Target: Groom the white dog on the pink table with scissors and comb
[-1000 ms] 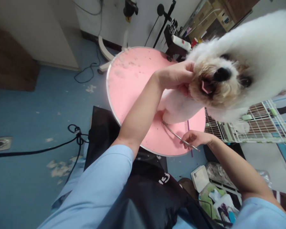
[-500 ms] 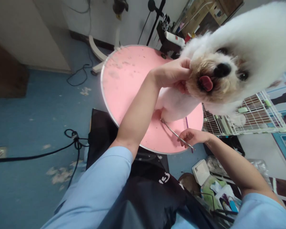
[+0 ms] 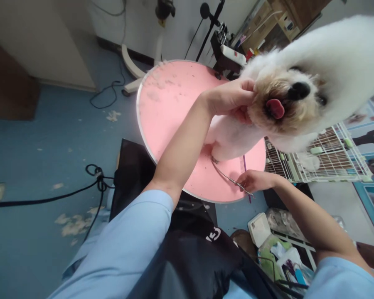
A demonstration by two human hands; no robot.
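A small white dog (image 3: 314, 79) stands on the round pink grooming table (image 3: 171, 108), its head raised close to the camera and its tongue out. The left hand (image 3: 229, 99) is closed around the fur under the dog's chin, with the fingers pinching the beard at the side of the muzzle to keep the head up. The right hand (image 3: 255, 180) is near the table edge and holds curved grooming scissors (image 3: 229, 178) by the handles; its fingers are curled around them. The blades lie low over the table and the tips come just beside the dog's front paw (image 3: 220, 155). Whether the blades are parted I cannot tell. A purple comb (image 3: 247, 176) lies on the table next to this hand, and fur clippings (image 3: 157, 81) are scattered at the far side.

The main risk, I think, is a sudden move of the dog. If it pulls its head or lifts the paw, the scissor tips may nick the skin of the foot. Also the grip on the chin is only on hair, so it may slip.
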